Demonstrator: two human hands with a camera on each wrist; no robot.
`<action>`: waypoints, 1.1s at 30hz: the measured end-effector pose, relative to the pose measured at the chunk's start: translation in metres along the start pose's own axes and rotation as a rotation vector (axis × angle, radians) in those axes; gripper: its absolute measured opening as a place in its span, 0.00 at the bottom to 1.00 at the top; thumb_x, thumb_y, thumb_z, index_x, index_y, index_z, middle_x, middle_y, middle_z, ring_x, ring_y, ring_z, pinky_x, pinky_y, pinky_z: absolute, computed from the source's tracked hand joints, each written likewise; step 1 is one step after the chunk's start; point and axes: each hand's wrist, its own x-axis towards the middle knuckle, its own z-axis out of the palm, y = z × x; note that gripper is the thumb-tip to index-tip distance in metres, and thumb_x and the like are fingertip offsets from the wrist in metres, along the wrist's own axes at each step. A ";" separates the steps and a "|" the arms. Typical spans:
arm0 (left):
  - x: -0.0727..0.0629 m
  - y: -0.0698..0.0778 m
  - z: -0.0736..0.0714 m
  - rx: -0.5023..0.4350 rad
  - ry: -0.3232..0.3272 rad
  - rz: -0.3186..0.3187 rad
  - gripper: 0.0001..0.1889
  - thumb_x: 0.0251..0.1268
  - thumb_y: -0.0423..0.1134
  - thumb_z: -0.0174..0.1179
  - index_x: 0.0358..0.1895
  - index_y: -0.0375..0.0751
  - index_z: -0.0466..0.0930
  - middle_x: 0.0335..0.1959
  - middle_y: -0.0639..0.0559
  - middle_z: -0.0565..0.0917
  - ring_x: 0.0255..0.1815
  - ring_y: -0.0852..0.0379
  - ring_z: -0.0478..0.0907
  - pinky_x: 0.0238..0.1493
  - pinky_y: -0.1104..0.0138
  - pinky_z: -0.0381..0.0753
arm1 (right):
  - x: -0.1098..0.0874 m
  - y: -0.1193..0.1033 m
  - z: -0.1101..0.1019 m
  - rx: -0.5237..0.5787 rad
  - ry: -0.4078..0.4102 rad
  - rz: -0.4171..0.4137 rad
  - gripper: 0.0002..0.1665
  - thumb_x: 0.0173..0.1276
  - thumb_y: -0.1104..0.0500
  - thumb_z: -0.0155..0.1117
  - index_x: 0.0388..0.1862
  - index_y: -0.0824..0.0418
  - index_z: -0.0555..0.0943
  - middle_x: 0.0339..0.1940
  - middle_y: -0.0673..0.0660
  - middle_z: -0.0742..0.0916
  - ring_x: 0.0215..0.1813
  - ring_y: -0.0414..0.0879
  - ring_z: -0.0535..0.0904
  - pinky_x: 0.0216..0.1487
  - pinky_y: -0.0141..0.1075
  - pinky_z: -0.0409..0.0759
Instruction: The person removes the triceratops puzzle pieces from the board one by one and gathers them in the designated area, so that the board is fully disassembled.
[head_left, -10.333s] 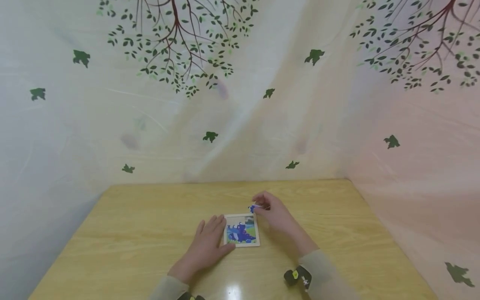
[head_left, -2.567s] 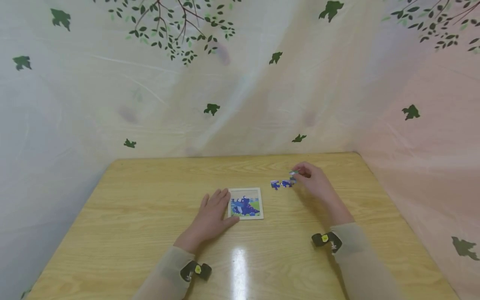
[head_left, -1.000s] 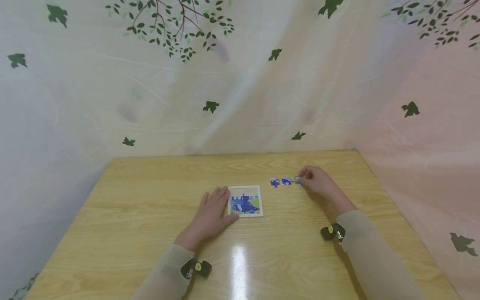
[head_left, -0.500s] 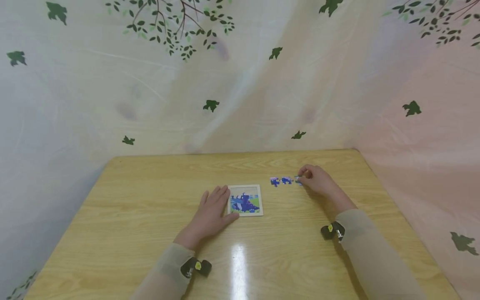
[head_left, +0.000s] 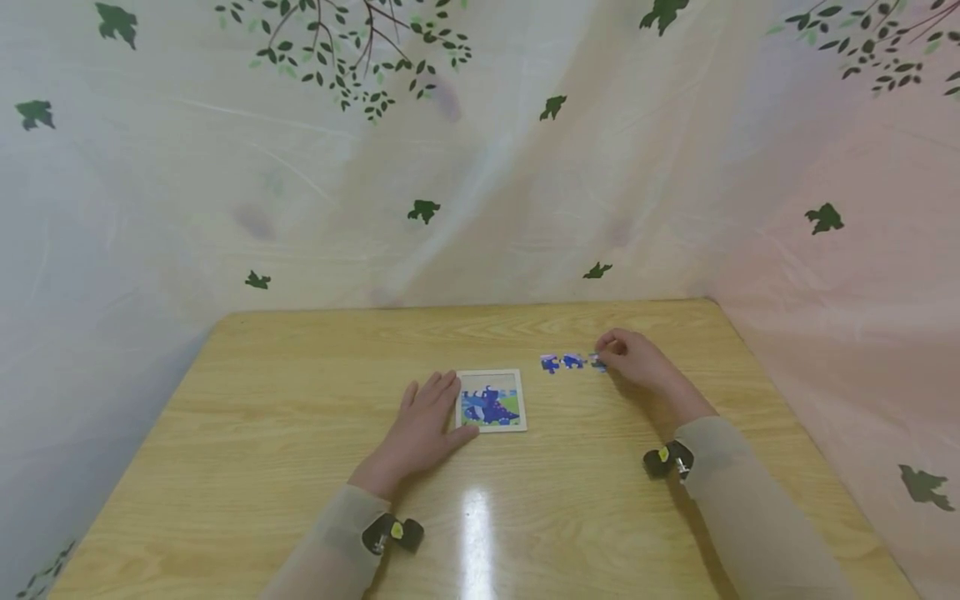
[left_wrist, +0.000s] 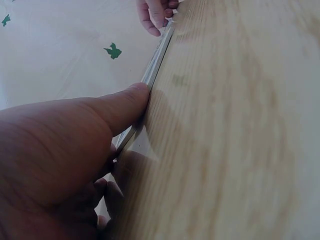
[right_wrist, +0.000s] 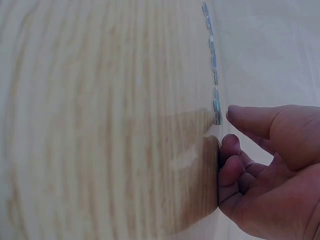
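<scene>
A small framed jigsaw puzzle (head_left: 491, 404) with a purple-blue dinosaur lies on the table; a bare strip runs along its far side. My left hand (head_left: 423, 425) rests against the frame's left side, fingers stretched out, thumb at the near edge, also visible in the left wrist view. Right of the frame, three puzzle pieces lie in a row: a left piece (head_left: 550, 363), a middle piece (head_left: 573, 361) and a right piece (head_left: 597, 362), partly covered. My right hand (head_left: 633, 360) is at the right piece. In the right wrist view its thumb stands slightly apart from that flat-lying piece.
The wooden table (head_left: 300, 467) reaches back to a hanging cloth (head_left: 337, 233) printed with leaves and birds. A dark wrist camera sits on each sleeve, one left camera (head_left: 393, 532) and one right camera (head_left: 667, 460).
Earlier my right hand held a piece by the frame's far edge, then set one down at the row's right end. Since then its thumb has lifted slightly. My left hand stays on the frame.
</scene>
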 end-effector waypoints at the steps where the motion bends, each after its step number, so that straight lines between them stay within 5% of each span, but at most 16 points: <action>1: 0.000 0.000 0.000 0.001 -0.001 0.000 0.48 0.81 0.63 0.62 0.88 0.33 0.57 0.91 0.40 0.54 0.92 0.40 0.45 0.89 0.41 0.32 | 0.000 0.000 0.000 0.009 0.008 0.006 0.15 0.87 0.58 0.62 0.63 0.66 0.82 0.56 0.69 0.86 0.58 0.63 0.82 0.61 0.58 0.81; 7: 0.000 0.001 0.000 0.005 0.000 0.007 0.48 0.81 0.63 0.62 0.88 0.33 0.57 0.90 0.40 0.54 0.92 0.39 0.45 0.89 0.40 0.33 | -0.006 -0.011 -0.003 0.009 0.087 0.018 0.20 0.88 0.57 0.61 0.69 0.67 0.81 0.58 0.69 0.84 0.58 0.63 0.81 0.55 0.52 0.82; 14: 0.000 0.000 -0.001 -0.002 0.004 0.007 0.48 0.81 0.62 0.62 0.88 0.33 0.57 0.90 0.40 0.54 0.92 0.39 0.45 0.89 0.40 0.32 | -0.009 -0.049 0.008 0.020 0.118 -0.041 0.18 0.86 0.62 0.63 0.68 0.68 0.83 0.58 0.68 0.83 0.58 0.63 0.82 0.56 0.53 0.84; 25: 0.001 -0.002 0.001 -0.001 0.003 0.006 0.48 0.81 0.62 0.63 0.88 0.33 0.58 0.91 0.40 0.55 0.92 0.39 0.45 0.89 0.40 0.33 | -0.006 -0.094 0.053 0.082 0.044 -0.103 0.17 0.84 0.61 0.66 0.67 0.63 0.85 0.51 0.59 0.86 0.50 0.53 0.82 0.46 0.41 0.83; 33: 0.001 -0.002 0.001 0.000 0.001 -0.003 0.47 0.81 0.62 0.62 0.88 0.34 0.58 0.91 0.41 0.55 0.92 0.39 0.45 0.89 0.40 0.34 | -0.005 -0.125 0.082 0.111 -0.040 -0.161 0.17 0.85 0.61 0.66 0.67 0.63 0.86 0.48 0.55 0.87 0.51 0.51 0.82 0.53 0.43 0.84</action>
